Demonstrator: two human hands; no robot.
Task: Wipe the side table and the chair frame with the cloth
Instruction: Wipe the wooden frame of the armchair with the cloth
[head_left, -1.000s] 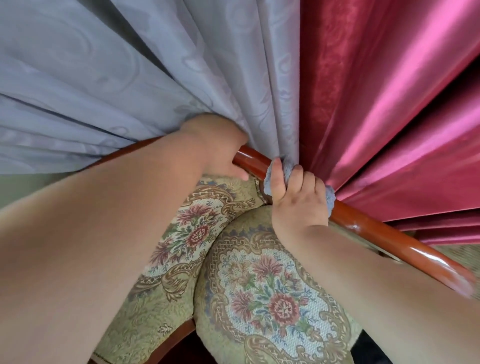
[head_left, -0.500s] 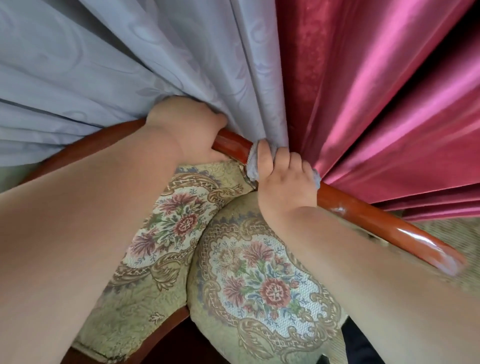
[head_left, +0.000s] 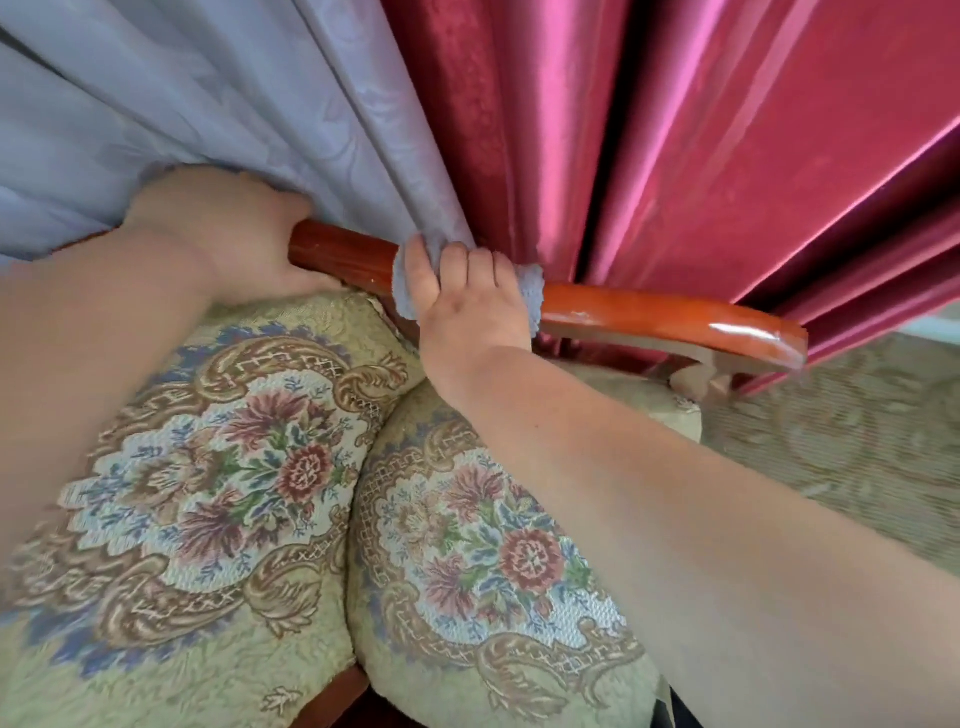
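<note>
Right hand (head_left: 470, 306) clamped on soft grey cloth (head_left: 530, 299), wrapped over glossy red armrest (head_left: 649, 314) of chair, beside curtains (head_left: 675, 130). Left hand (head_left: 228, 234) gripping rail (head_left: 337, 252) further back. Cloth light, limp, likely best bunched in palm; lacquer probably slippery. No bench, no containers in view.

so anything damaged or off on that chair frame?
Small pale chips in the red finish of the wooden armrest, one just right of the cloth held by the right hand, more near the left hand. Curtains drape onto the rail.
</note>
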